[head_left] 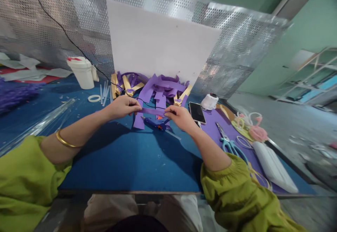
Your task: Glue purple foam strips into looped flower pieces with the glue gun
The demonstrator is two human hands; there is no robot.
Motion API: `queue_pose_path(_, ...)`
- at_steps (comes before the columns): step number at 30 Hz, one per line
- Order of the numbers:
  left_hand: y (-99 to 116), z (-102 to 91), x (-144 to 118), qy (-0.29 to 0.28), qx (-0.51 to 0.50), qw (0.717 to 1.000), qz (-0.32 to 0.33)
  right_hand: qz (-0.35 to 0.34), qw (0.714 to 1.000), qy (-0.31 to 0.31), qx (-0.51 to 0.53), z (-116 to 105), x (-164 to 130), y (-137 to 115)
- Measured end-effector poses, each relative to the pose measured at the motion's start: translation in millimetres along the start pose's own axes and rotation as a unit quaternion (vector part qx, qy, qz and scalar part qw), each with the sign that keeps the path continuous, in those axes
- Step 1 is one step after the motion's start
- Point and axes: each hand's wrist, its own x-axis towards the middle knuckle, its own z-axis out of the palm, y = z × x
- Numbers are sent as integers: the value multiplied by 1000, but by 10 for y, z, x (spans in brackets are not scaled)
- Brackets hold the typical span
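Spanning the gap between the two hands, the strip (154,112) is purple and nearly straight, over the middle of the table (118,165) in the head view. What could go wrong first is a touch on the gun (155,123) lying just on the near side of it: the nozzle (143,118) points toward the left hand (122,107), so a small dip of those fingers might meet it, with a burn or a smear of glue if it is hot, which I cannot tell. The cord (60,25) passes close behind the strip and could snag a wrist or drag loose pieces (163,88) about. Too hard a pull from both sides might crease or tear the strip.

As for pose, both forearms reach forward and inward from the lower corners, elbows wide, backs of the hands turned mostly up. The left hand pinches one end between thumb and fingers; the right hand (181,118) pinches the other the same way, its fingertips near the gun's rear.
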Motion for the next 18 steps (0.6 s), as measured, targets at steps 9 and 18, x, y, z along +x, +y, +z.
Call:
queue_pose_path(9,190,155,-82,-65,-38,997,-21,-14,1000,-15,22,190,-85,-146)
queue_pose_path(18,-51,58,1,-28,-26,999,-24,67,972,3,225,55,55,107)
